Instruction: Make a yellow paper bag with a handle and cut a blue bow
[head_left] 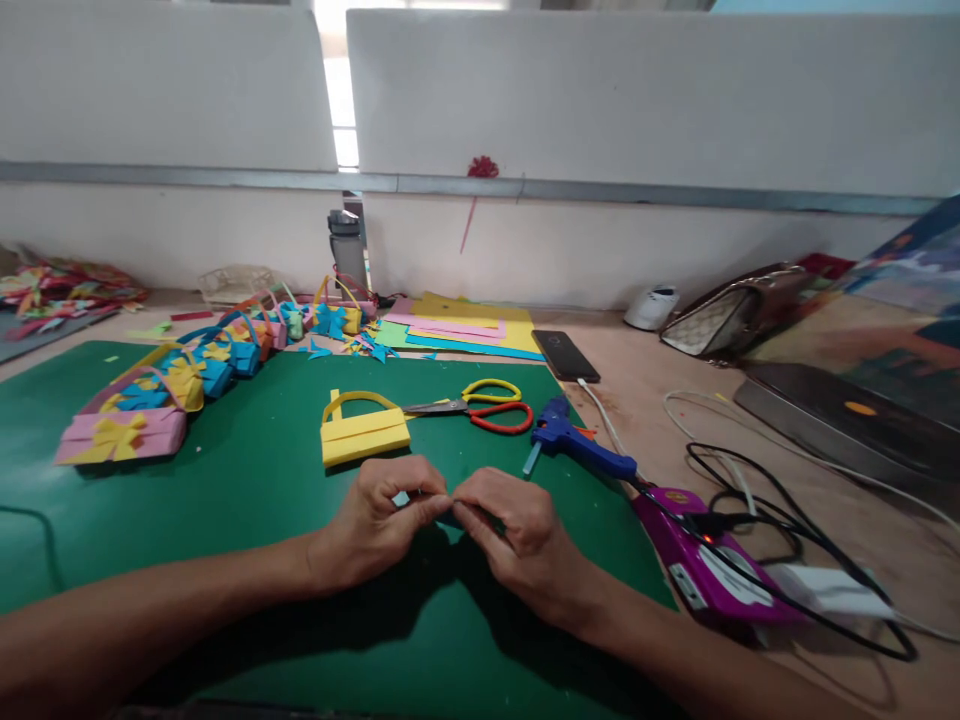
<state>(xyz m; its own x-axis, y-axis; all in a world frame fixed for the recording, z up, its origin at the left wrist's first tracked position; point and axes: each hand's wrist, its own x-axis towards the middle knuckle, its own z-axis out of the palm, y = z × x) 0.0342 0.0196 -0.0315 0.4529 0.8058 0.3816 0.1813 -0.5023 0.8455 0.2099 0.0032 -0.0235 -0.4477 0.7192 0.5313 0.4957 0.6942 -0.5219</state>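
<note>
Over the green mat (247, 620), my left hand (375, 515) and my right hand (521, 535) meet fingertip to fingertip. Both are closed in a pinch on a small blue paper piece (403, 498), mostly covered by the fingers. Just beyond my left hand lies a yellow paper basket (365, 437) with a thin strip handle. Scissors (499, 408) with one yellow and one red handle loop rest beside it, blades toward the basket. A blue glue gun (581, 445) lies beyond my right hand, its nozzle end holding a pale stick.
Small paper baskets with bows (124, 435) line the mat's left side. Coloured paper sheets (465, 325), blue scraps and a phone (566, 356) lie at the back. To the right are a purple power strip (720, 570), tangled black cables (795, 510) and a bag (731, 310).
</note>
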